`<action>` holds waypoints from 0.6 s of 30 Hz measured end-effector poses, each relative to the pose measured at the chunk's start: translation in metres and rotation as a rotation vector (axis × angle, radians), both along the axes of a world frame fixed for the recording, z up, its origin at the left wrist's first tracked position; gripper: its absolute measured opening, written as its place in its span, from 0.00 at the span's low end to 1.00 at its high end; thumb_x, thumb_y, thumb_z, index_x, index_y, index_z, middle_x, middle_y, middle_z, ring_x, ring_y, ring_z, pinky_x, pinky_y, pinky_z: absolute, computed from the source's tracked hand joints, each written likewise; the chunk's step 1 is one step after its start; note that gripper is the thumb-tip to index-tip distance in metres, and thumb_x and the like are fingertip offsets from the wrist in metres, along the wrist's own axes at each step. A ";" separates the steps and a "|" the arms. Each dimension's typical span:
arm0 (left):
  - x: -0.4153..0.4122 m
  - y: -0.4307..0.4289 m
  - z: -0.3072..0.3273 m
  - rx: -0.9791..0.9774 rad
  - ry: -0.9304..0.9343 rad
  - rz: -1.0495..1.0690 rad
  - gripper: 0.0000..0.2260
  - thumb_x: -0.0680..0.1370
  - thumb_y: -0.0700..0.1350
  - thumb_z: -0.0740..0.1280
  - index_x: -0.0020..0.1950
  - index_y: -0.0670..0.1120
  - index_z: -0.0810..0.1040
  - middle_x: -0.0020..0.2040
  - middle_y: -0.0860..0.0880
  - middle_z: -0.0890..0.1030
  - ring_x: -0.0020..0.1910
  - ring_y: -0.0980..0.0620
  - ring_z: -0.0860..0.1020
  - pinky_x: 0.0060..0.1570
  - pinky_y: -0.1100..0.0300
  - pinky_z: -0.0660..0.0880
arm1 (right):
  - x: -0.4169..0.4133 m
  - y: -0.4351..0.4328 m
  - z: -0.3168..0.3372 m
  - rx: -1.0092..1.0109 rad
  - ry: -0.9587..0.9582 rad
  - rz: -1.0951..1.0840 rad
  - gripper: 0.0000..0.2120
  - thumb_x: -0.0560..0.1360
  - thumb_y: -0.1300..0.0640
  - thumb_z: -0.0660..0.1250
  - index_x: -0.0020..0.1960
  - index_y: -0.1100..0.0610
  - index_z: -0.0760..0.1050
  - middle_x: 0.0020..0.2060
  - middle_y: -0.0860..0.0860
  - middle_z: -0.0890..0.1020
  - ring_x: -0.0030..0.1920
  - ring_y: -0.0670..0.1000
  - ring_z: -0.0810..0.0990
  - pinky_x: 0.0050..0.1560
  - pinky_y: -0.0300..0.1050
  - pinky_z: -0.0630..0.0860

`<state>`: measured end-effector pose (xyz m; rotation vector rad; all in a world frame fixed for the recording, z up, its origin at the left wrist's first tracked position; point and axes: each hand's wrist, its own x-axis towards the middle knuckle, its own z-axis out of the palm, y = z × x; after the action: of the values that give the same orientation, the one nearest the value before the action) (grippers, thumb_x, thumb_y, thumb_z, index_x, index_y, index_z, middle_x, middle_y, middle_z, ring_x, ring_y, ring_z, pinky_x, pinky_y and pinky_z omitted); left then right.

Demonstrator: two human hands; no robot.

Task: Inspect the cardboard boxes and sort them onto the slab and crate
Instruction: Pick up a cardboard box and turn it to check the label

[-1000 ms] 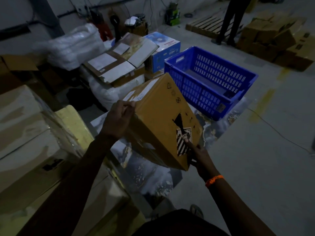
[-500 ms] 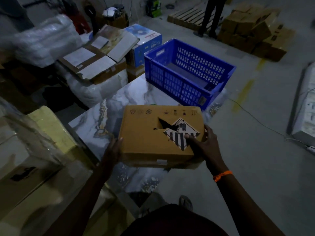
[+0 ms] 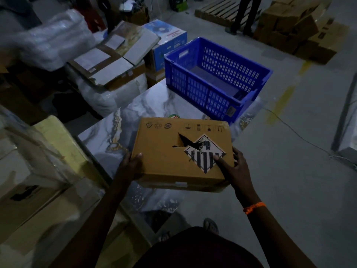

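The cardboard box has been brought down from the steep tilt in which it was held a second ago and is now presented flat, its printed face upward, over the near part of the marble slab. Whether its underside already rests on the slab cannot be told. It is gripped at both sides: the left hand is curled round the near left corner with the thumb laid on the top face, and the right hand is wrapped round the right edge, one digit stretched across the striped diamond label. With the face levelled, a jagged tear beside that label is plainly exposed. The inspection step is therefore judged to be nearly done, and the damage is likely what the sorting will be decided on. The blue crate stands at the far end of the slab, beyond the box and apart from it, so either destination can be reached with a short move; which one is meant for a torn box is not shown.
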<state>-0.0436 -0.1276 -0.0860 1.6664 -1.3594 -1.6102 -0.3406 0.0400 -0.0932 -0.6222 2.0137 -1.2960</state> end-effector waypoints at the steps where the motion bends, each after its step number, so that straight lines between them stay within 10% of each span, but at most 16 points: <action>1: 0.002 -0.002 -0.004 -0.004 0.006 -0.011 0.28 0.73 0.67 0.69 0.68 0.53 0.72 0.66 0.42 0.76 0.62 0.37 0.77 0.57 0.36 0.78 | 0.001 0.000 0.003 0.007 -0.007 -0.005 0.44 0.61 0.26 0.77 0.72 0.38 0.69 0.71 0.50 0.73 0.67 0.54 0.76 0.65 0.63 0.78; 10: -0.001 0.007 -0.004 -0.056 0.048 0.049 0.22 0.76 0.64 0.69 0.66 0.58 0.74 0.66 0.44 0.75 0.64 0.38 0.75 0.59 0.35 0.77 | 0.000 0.001 0.001 -0.009 -0.057 -0.014 0.44 0.62 0.27 0.77 0.73 0.40 0.69 0.69 0.47 0.76 0.65 0.53 0.79 0.63 0.60 0.80; 18: -0.017 0.010 0.010 -0.087 0.035 0.176 0.41 0.72 0.77 0.56 0.74 0.48 0.71 0.68 0.42 0.76 0.63 0.39 0.76 0.56 0.46 0.77 | 0.003 -0.007 0.020 -0.067 -0.177 0.048 0.24 0.76 0.39 0.71 0.69 0.36 0.69 0.64 0.45 0.80 0.59 0.47 0.81 0.53 0.45 0.78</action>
<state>-0.0609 -0.1173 -0.0763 1.6494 -1.2123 -1.4531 -0.3375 0.0325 -0.0732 -0.5624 1.8079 -1.3461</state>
